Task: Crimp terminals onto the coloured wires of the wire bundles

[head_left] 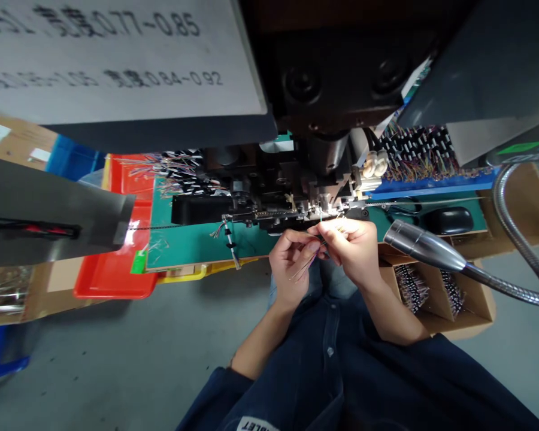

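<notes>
My left hand point(293, 265) and my right hand point(347, 248) are close together just in front of a wire crimping machine point(269, 191). Thin coloured wires point(304, 267) run through the fingers of my left hand and fan out below it. My right hand pinches the wires' upper ends point(327, 232), right by the machine's metal jaws point(321, 209). A thin dark strip point(175, 227) enters the machine from the left. The exact wire ends are hidden behind my fingers.
A green mat point(193, 245) lies under the machine. Wire bundles stand in a blue rack point(431, 185) at right, and more fill a cardboard divider box point(435, 293). A gooseneck lamp point(424, 248) crosses the right side. A red tray point(112, 275) sits at left.
</notes>
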A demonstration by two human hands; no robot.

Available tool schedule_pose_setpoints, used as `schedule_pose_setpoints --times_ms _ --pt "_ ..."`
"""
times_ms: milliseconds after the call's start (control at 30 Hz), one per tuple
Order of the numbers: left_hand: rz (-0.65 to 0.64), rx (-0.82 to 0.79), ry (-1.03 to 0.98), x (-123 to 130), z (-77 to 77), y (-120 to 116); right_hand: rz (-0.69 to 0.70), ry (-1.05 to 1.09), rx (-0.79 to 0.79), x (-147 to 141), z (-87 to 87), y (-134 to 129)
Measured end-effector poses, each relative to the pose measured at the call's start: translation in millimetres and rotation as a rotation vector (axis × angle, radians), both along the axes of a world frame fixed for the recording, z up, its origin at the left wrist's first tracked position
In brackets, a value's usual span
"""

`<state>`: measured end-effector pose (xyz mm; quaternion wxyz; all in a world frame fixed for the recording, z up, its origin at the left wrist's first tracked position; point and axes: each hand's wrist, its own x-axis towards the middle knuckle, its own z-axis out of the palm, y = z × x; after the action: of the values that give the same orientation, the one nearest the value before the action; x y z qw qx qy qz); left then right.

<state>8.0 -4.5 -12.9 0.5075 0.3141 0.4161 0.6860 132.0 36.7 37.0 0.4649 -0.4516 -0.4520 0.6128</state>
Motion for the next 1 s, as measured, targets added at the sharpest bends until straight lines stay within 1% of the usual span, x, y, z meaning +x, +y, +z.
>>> schedule_pose_setpoints --times_ms 67,133,267,400,467,567,667,733,800,867,900,933,967,1000 --pt "0.003 0.021 -0.019 0.9 2.7 -0.2 0.041 -0.016 0.031 6.9 0.9 -1.9" --pt "0.014 0.039 -0.015 1.4 6.1 -1.1 0.066 -0.014 0.082 17.6 -3.5 -6.3" --pt "0.023 0.048 0.020 3.7 11.1 -5.7 0.090 -0.045 0.171 40.8 -25.5 -22.4" --pt "-0.042 -0.003 -0.008 11.6 16.4 -13.9 0.221 -0.172 0.306 50.2 -46.0 -42.7" --pt "-0.081 -0.021 -0.020 16.9 20.8 -19.1 0.233 -0.181 0.330 54.0 -51.1 -52.4" --pt "-0.149 -0.031 -0.047 24.4 25.1 -28.3 0.239 -0.123 0.248 68.9 -54.1 -66.5" --pt "-0.206 -0.053 -0.070 32.3 20.6 -38.6 0.290 -0.019 0.080 91.4 -56.5 -83.1" --pt "-0.245 -0.073 -0.070 38.3 14.0 -45.1 0.381 0.099 -0.078 104.6 -59.4 -95.2" --pt "-0.288 -0.089 -0.057 43.7 8.4 -50.0 0.506 0.195 -0.214 115.5 -62.1 -105.9" --pt "-0.331 -0.078 -0.025 46.8 6.9 -52.3 0.590 0.210 -0.290 127.3 -61.9 -114.2" --pt "-0.348 -0.065 0.006 46.9 7.8 -52.5 0.593 0.189 -0.300 134.9 -59.9 -117.4" --pt "-0.359 -0.044 0.044 45.8 9.4 -52.4 0.563 0.157 -0.294 144.1 -56.6 -119.9" --pt "-0.355 -0.016 0.086 43.7 11.2 -52.2 0.497 0.111 -0.273 154.9 -51.8 -121.5" --pt "-0.337 0.012 0.131 40.4 12.5 -52.2 0.396 0.052 -0.239 167.4 -46.0 -122.3"
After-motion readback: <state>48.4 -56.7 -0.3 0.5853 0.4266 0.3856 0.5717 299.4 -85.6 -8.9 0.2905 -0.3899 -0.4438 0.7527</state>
